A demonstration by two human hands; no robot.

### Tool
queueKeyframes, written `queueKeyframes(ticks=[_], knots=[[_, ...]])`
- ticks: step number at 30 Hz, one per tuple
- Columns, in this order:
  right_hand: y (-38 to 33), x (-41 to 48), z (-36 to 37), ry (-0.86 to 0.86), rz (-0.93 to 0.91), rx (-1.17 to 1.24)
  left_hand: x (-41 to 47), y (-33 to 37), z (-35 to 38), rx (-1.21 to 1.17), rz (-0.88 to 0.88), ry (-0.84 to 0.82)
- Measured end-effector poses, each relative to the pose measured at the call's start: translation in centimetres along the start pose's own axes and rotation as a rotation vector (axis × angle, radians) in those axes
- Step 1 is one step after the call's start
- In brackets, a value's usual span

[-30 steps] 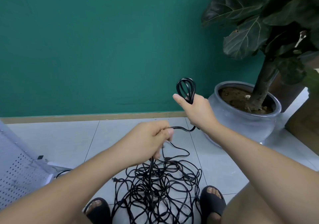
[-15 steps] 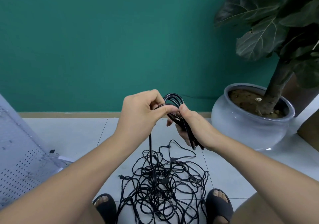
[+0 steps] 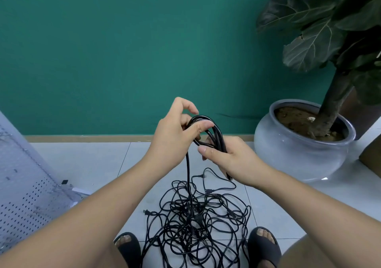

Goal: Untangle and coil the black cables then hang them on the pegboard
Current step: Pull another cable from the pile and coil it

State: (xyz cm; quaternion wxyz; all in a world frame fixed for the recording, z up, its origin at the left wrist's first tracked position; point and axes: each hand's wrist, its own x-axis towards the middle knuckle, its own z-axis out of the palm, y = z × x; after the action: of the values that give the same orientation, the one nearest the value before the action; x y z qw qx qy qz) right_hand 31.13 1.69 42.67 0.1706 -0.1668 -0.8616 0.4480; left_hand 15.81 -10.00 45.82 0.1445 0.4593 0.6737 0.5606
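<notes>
Pegboard (image 3: 24, 195) sits well L of the fingers, not yet used; L hand (image 3: 171, 131) pinches coil (image 3: 217, 132) top btwn thumb + fingers, prob. to seat a loop, R hand (image 3: 233, 158) fingers curl round its lower part to keep turns together, tangle (image 3: 195, 222) on floor below both

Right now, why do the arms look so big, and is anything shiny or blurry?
Head view: the wide-angle lens stretches things near the edges, like the pegboard; soft even light, one small glint low on the grey pot; left hand, right hand and cable coil look sharp.
</notes>
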Motion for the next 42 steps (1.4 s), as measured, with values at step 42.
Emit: queueKeyframes(ticks=[42], knots=[[-1.0, 1.4, 2.6, -0.242, 0.217, -0.036, 2.2, 1.3, 1.5, -0.543, -0.465, 0.084]])
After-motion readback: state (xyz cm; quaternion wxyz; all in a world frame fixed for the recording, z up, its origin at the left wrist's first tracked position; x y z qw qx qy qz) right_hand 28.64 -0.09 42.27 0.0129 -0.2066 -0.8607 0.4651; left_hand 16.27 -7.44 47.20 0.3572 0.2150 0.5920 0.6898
